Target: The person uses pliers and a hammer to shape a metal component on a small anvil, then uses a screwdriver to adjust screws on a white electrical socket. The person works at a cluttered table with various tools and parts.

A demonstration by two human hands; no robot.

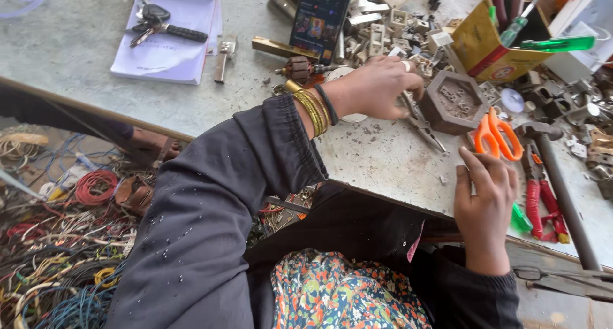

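Observation:
My left hand (377,86) reaches over the grey workbench (96,54), fingers curled around the handles of metal pliers (424,126) that lie beside a brown hexagonal dish (454,100) of small parts. Gold bangles and a black band circle that wrist. My right hand (485,195) rests at the bench's near edge, fingers loosely bent, touching the surface just below orange-handled scissors (498,134); it holds nothing I can see.
A hammer (555,175), red-handled pliers (543,207), a yellow box (495,45) with green screwdrivers, a phone (319,13), keys on a notepad (166,41) and several scattered metal parts crowd the bench. Tangled coloured wires (64,239) cover the floor at left.

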